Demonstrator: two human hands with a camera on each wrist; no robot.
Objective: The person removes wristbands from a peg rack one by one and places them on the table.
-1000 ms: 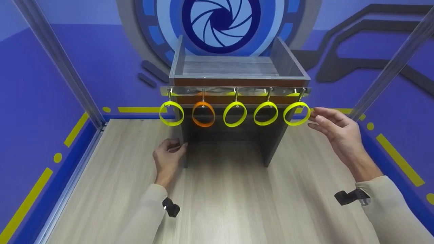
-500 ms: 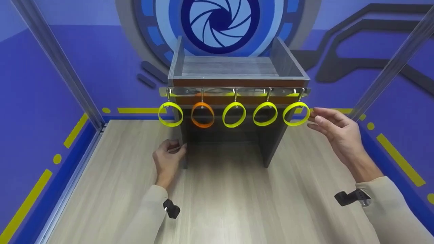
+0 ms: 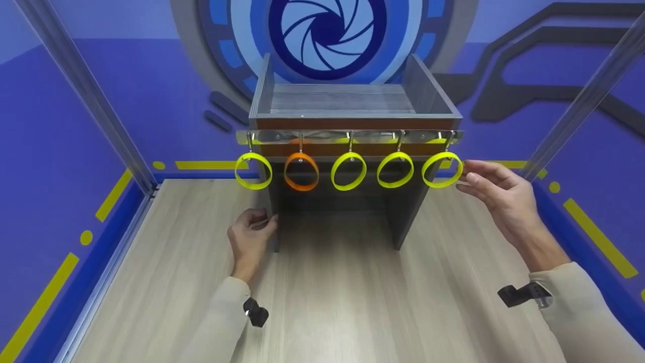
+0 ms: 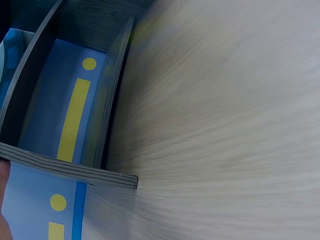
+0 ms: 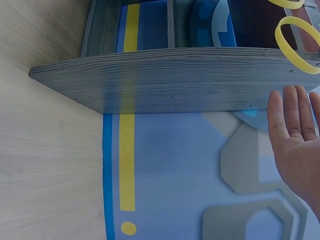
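Touching the left panel (image 4: pixel 70 168) of a grey shelf unit (image 3: pixel 429 89) with a curled left hand (image 3: pixel 249 237); cannot tell whether clamped on it. Just beside the rightmost yellow ring (image 3: pixel 443 186), at the unit's right, with right hand (image 3: pixel 509 201) loose and fingers extended. Hung across the unit's front from a hooked metal strip (image 3: pixel 322 135): five thin hoops, bright yellow except for an orange ring (image 3: pixel 302 189), second from left. Wood-grained, banded reddish-brown in front, open on top; standing on a pale table (image 3: pixel 327 312).
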